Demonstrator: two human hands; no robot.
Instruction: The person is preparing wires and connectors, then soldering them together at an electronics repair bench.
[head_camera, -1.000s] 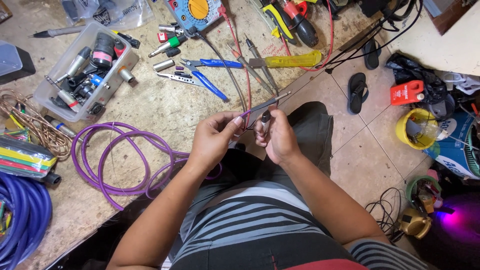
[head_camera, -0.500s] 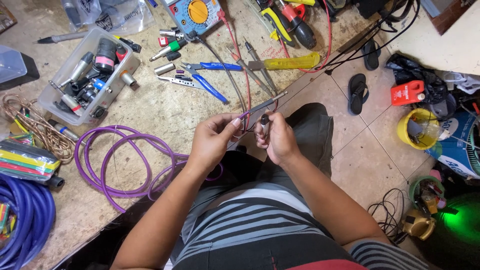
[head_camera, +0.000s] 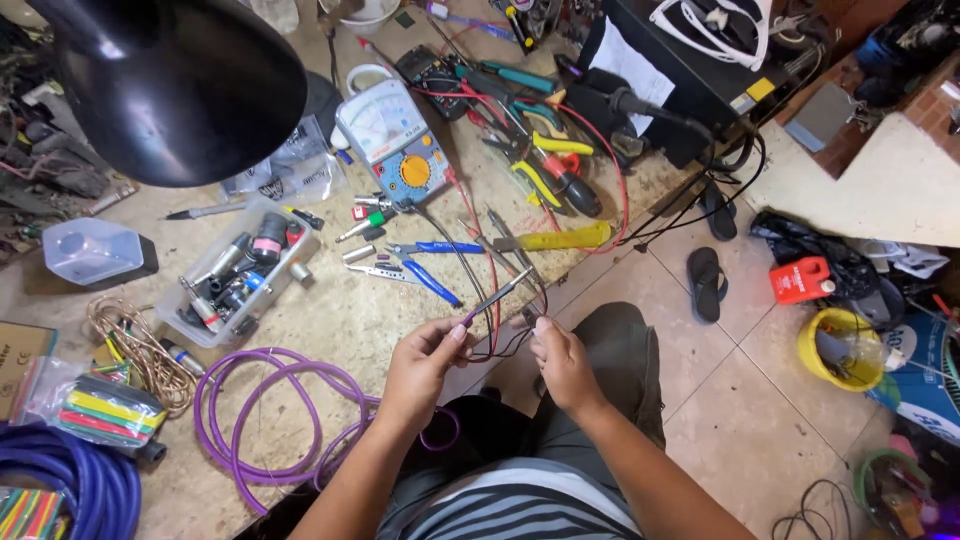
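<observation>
We see our two hands held just off the near edge of the surface (head_camera: 330, 330), above our lap. The left hand (head_camera: 420, 368) is closed around the end of a purple cable (head_camera: 260, 420); thumb and forefinger pinch the tip, which points up and to the right, toward the far side. From this hand the cable runs down and to the left and lies in loose coils on the surface, so its long part is mostly left of us. The right hand (head_camera: 562, 362) is closed too, with the fingertips pinching thin dark and red wires (head_camera: 500, 345) that hang in a small loop between both hands. We cannot tell exactly what the right fingers press. The two hands are near each other but not touching.

A little farther, just beyond the hands, lie blue-handled pliers (head_camera: 432, 268) and a tool with a yellow handle (head_camera: 560, 238), its long axis going left to right. To the left stands a clear plastic box (head_camera: 240, 270) full of small parts. Farther still is an analog meter (head_camera: 395, 140) with red leads. At the far left a black lamp shade (head_camera: 180, 80) hangs over the surface. On the floor at the right are black sandals (head_camera: 706, 280) and a yellow tub (head_camera: 838, 348).
</observation>
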